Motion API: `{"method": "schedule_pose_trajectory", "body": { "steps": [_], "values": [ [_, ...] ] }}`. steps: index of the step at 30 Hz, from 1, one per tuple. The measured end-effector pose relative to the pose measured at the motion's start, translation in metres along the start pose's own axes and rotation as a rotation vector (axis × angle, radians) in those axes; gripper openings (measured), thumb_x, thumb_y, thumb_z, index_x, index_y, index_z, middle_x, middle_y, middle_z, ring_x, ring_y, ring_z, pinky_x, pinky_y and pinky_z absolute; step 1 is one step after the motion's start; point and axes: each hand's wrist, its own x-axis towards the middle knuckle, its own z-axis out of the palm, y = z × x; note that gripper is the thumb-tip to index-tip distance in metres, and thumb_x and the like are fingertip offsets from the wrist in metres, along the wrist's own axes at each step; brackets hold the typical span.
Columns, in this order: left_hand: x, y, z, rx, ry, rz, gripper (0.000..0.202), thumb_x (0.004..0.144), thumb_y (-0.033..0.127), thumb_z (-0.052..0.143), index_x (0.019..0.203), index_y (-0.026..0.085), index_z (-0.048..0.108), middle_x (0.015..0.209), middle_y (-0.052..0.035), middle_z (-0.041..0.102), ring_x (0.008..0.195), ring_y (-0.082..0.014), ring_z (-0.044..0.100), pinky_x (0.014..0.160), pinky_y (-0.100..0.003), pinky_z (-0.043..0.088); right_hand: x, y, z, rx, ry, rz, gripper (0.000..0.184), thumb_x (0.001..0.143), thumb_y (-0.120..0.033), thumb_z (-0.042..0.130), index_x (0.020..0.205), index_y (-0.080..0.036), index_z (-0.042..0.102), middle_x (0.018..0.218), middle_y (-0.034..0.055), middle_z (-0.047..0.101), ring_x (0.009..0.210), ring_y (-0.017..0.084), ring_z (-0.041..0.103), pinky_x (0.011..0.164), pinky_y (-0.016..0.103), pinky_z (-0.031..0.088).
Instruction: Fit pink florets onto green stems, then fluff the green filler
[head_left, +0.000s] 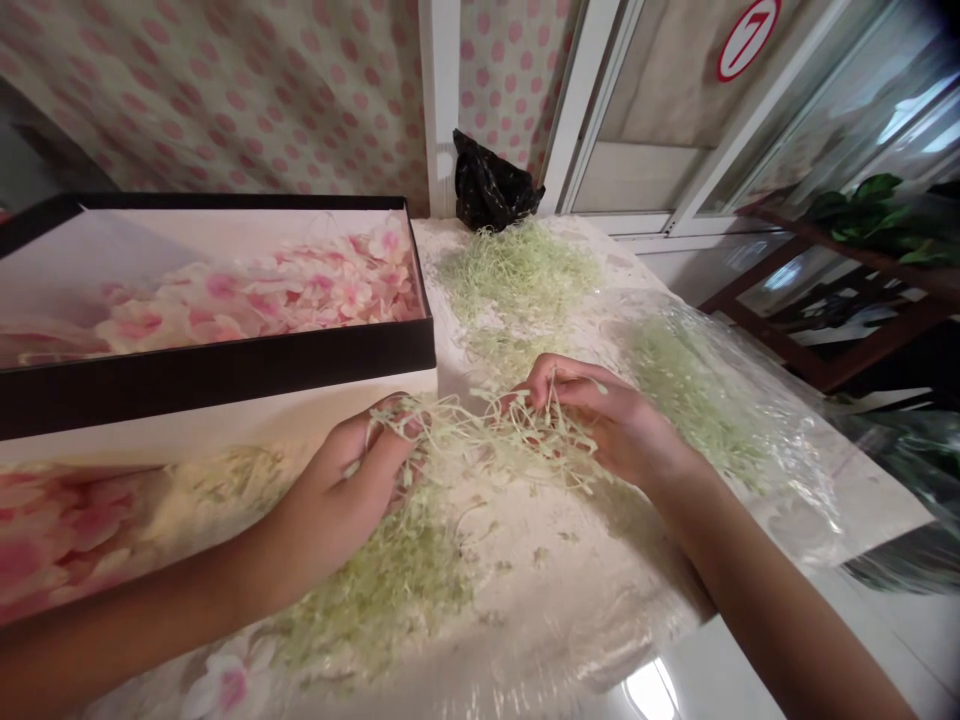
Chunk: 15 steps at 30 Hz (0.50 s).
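A tangle of thin pale green artificial stems stretches between my two hands above the table. My left hand is closed round its left end, and some strands loop over the fingers. My right hand pinches the right end between thumb and fingers, with strands hanging below the palm. Under my left hand lies a loose heap of green stems. Another heap of stems sits farther back on the table. Small green bits are scattered on the surface below my hands.
A black-edged box of pink and white artificial flowers stands at the left. Clear plastic with green stems covers the table's right side. A black plastic bag sits at the back. One flower lies at the front.
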Motion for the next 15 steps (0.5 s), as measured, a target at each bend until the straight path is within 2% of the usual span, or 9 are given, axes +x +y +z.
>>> {"method": "schedule_pose_trajectory", "body": {
  "steps": [4,8,12,15],
  "values": [
    [-0.003,0.008,0.0,0.027,0.044,-0.015,0.035,0.08,0.054,0.062,0.07,0.021,0.052,0.062,0.0032,0.047,0.058,-0.012,0.05,0.045,-0.015,0.042,-0.001,-0.001,0.0,0.026,0.0,0.002,0.009,0.078,-0.025,0.059,0.071,-0.02,0.061,0.076,0.002,0.061,0.07,0.014,0.059,0.046,0.02,0.04],
    [-0.004,0.017,0.002,0.052,0.065,-0.066,0.032,0.081,0.049,0.061,0.073,0.021,0.05,0.065,0.0038,0.048,0.06,-0.0101,0.052,0.045,-0.012,0.039,-0.002,0.001,-0.001,0.067,-0.041,-0.009,0.011,0.082,-0.027,0.058,0.074,-0.02,0.06,0.074,0.0004,0.06,0.063,0.011,0.057,0.046,0.019,0.041],
    [-0.005,0.023,0.003,0.077,0.048,-0.099,0.035,0.082,0.052,0.058,0.072,0.02,0.047,0.064,0.004,0.048,0.057,-0.0086,0.05,0.045,-0.012,0.039,0.0,0.004,-0.001,0.101,-0.08,-0.015,0.011,0.083,-0.029,0.058,0.076,-0.021,0.059,0.076,0.001,0.063,0.058,0.011,0.056,0.044,0.019,0.04],
    [-0.007,0.035,0.006,0.071,0.023,-0.057,0.032,0.084,0.048,0.056,0.072,0.02,0.046,0.063,0.0042,0.046,0.054,-0.0082,0.048,0.044,-0.013,0.038,-0.002,-0.003,0.001,0.102,-0.047,-0.021,0.009,0.082,-0.028,0.058,0.075,-0.022,0.057,0.075,0.0017,0.062,0.059,0.012,0.057,0.042,0.02,0.038]
  ]
}}
